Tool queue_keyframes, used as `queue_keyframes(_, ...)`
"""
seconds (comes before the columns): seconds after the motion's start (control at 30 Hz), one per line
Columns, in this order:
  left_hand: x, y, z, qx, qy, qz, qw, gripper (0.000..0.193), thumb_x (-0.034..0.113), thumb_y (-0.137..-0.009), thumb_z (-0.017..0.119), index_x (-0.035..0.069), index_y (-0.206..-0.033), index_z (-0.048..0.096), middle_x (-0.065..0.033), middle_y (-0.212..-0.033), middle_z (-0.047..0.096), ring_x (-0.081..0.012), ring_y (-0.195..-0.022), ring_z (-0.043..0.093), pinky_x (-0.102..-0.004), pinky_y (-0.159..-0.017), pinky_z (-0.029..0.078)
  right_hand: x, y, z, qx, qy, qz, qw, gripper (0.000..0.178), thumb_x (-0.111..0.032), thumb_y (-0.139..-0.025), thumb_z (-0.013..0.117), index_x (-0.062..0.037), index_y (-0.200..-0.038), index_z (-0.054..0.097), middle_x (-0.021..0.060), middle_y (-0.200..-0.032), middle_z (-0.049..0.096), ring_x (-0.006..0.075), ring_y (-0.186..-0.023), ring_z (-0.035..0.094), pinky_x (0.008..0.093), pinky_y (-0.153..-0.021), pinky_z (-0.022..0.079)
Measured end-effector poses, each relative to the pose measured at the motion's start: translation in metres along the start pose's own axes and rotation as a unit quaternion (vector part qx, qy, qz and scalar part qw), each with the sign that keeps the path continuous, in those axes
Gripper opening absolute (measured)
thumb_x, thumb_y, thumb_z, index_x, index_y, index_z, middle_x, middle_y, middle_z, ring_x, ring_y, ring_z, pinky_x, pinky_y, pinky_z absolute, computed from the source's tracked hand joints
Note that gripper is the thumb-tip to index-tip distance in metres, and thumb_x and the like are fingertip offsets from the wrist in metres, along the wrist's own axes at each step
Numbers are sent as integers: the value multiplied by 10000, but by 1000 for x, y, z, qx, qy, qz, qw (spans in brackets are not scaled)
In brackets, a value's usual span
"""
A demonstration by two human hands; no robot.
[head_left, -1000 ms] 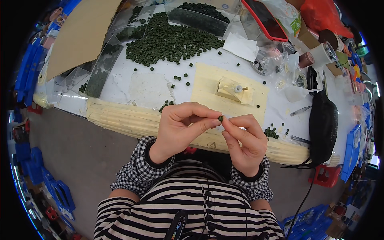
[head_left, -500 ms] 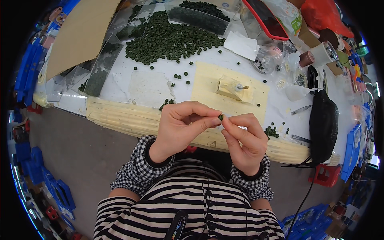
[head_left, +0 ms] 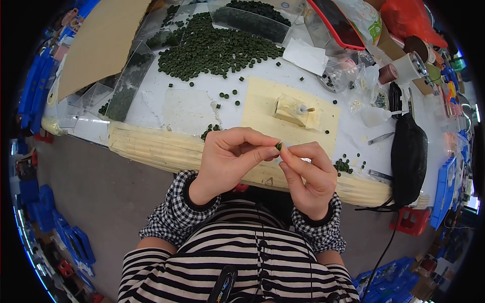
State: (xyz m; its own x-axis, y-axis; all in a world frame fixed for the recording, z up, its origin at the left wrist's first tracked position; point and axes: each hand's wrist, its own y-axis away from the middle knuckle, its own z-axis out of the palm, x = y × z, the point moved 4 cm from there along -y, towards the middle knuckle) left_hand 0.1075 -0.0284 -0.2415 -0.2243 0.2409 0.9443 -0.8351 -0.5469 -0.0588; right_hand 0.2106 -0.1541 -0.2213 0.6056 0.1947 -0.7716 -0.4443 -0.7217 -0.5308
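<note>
A small dark green round piece [head_left: 279, 146] is pinched between the thumb and forefinger of my left hand [head_left: 225, 159]. From the other side, the closed fingertips of my right hand [head_left: 312, 177] press against the same piece. Both hands are held up over the table's near edge, their tips meeting at the piece. Just past them, a pale yellow block [head_left: 293, 112] with a small upright metal fitting [head_left: 304, 109] stands on a cream sheet [head_left: 257, 98]. Several similar green pieces [head_left: 343, 165] lie right of my right hand, and a small cluster [head_left: 211, 130] sits behind my left hand.
A large heap of green pieces [head_left: 202, 48] covers the far table beside clear plastic boxes [head_left: 132, 83]. Cardboard [head_left: 101, 45] leans at the left. A red-cased phone [head_left: 337, 22], white tissue [head_left: 304, 56], tweezers [head_left: 381, 138] and a black pouch [head_left: 408, 159] lie to the right.
Almost nothing differs. My fingers have shifted very slightly around the green piece, and my right hand sits a touch higher.
</note>
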Motion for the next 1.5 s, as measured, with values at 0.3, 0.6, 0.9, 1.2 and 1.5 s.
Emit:
queue_keyframes(0.3, -2, 0, -1, -6, -5, 2, 1000, 154, -48, -848, 652, -56, -998, 682, -113, -923, 698, -134, -850, 670, -238, -788, 558, 1, 3, 1, 1, -16, 27, 1000, 335, 73, -744, 705, -35, -1061, 713, 73, -884, 641, 181, -749, 600, 258, -651, 479)
queue_keyframes(0.6, -2, 1, -3, 2, -16, -1, 1000, 165, -47, -848, 651, -56, -1010, 678, -120, -950, 692, -141, -871, 668, -246, -802, 559, 5, 3, 1, -8, -33, 52, 998, 343, 73, -751, 697, -34, -1076, 709, 76, -904, 646, 184, -774, 604, 258, -668, 483)
queue_keyframes(0.9, 0, 1, -3, -1, -24, 9, 1000, 168, -55, -847, 647, -61, -1012, 674, -126, -968, 687, -145, -889, 663, -255, -815, 559, 4, 3, 1, -4, -30, 48, 998, 347, 68, -749, 703, -46, -1076, 712, 73, -895, 645, 177, -764, 599, 256, -664, 482)
queue_keyframes(1.2, -2, 2, -4, -5, -14, -2, 1000, 158, -61, -844, 649, -57, -999, 681, -126, -937, 693, -145, -867, 667, -249, -799, 559, 4, 1, 1, -13, 4, -9, 1000, 342, 47, -724, 728, -48, -1052, 719, 56, -878, 643, 180, -734, 576, 267, -623, 464)
queue_keyframes(1.5, -4, 3, -2, 2, -4, -23, 1000, 149, -47, -850, 651, -51, -994, 687, -116, -908, 701, -134, -833, 671, -235, -778, 557, 5, 0, 1, -21, 6, -29, 999, 330, 43, -718, 732, -45, -1036, 721, 51, -871, 648, 182, -731, 576, 272, -620, 465)
